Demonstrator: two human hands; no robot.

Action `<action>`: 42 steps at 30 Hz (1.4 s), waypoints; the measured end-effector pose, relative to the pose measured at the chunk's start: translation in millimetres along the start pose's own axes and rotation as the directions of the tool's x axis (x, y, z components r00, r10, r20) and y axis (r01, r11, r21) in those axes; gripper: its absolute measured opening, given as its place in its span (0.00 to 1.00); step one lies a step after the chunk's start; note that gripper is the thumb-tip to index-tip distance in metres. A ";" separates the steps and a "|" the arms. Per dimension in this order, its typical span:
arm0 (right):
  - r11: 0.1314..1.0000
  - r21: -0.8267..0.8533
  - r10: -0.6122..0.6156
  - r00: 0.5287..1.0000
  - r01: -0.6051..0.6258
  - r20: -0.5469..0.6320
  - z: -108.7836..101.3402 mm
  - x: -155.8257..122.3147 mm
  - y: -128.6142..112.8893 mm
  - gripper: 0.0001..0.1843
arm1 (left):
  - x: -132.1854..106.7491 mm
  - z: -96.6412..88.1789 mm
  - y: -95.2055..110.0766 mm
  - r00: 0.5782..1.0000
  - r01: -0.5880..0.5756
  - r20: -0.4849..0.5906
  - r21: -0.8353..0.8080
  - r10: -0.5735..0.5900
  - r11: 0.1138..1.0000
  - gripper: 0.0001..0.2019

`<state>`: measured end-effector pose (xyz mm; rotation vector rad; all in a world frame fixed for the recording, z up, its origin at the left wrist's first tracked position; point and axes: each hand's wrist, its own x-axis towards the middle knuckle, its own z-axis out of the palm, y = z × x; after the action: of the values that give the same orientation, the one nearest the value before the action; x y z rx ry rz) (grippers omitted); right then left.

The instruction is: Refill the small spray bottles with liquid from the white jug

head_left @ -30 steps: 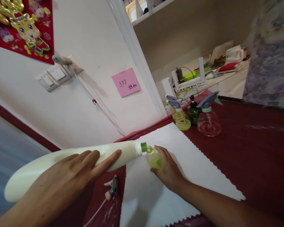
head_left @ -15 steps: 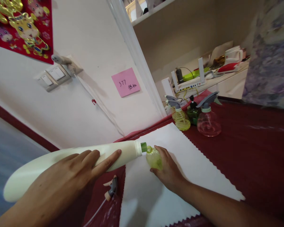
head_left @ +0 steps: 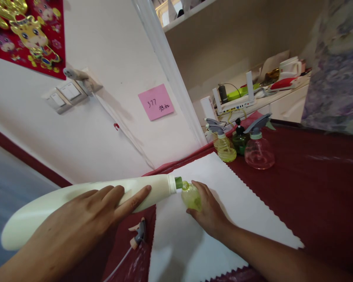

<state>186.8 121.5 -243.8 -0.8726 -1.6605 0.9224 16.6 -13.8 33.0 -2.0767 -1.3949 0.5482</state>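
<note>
Small green bottle [head_left: 191,196] steadied upright on white cloth [head_left: 223,203] by right hand [head_left: 209,213], fingers curled around its far side. Large cream bottle [head_left: 85,205] tipped near level in left hand [head_left: 85,217], fingers wrapped over its body, green spout [head_left: 179,182] touching the small bottle's open mouth. Trigger sprayer head [head_left: 139,234] with tube lying loose on surface [head_left: 312,188] just below left hand, not yet refitted. Fill level hard to judge; pouring apparently under way. Three other spray bottles [head_left: 241,145] standing well beyond right hand.
</note>
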 end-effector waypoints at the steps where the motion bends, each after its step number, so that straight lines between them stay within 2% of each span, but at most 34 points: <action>1: 1.000 -0.001 -0.002 1.000 0.002 0.000 0.0 0.0 0.3 0.45 | 0.2 0.6 -0.6 1.000 0.001 -0.005 -0.004 -0.001 1.000 0.48; 5: 1.000 -0.008 -0.009 1.000 0.009 -0.001 0.2 -0.2 0.7 0.45 | 1.1 0.2 -2.7 1.000 0.002 -0.009 -0.013 -0.002 1.000 0.47; 14: 1.000 -0.022 -0.005 1.000 0.005 -0.003 0.1 -0.4 0.0 0.45 | 3.9 -15.3 3.5 0.998 -0.006 0.055 0.036 0.004 0.999 0.48; 30: 1.000 -0.022 -0.018 1.000 0.017 -0.011 0.4 -0.5 0.9 0.45 | 3.6 -4.4 -3.2 0.999 -0.035 0.042 0.075 0.032 0.997 0.47; 37: 0.999 -0.024 -0.021 1.000 0.021 -0.011 0.7 -0.5 0.4 0.45 | 5.0 -10.9 -2.4 0.997 -0.038 0.065 0.069 0.034 0.997 0.45; 39: 0.999 -0.023 -0.024 1.000 0.024 -0.011 0.4 -0.6 0.3 0.45 | 5.1 -11.4 -3.5 0.998 -0.040 0.047 0.067 0.037 0.997 0.45; 42: 0.999 -0.015 -0.029 1.000 0.029 -0.012 0.2 -0.5 0.7 0.45 | 7.5 -8.4 -7.8 0.997 -0.072 -0.035 0.060 0.074 0.996 0.45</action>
<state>186.8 121.4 -244.7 -0.8601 -1.6672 0.8844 19.2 -6.5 44.3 -2.0870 -1.2714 0.5706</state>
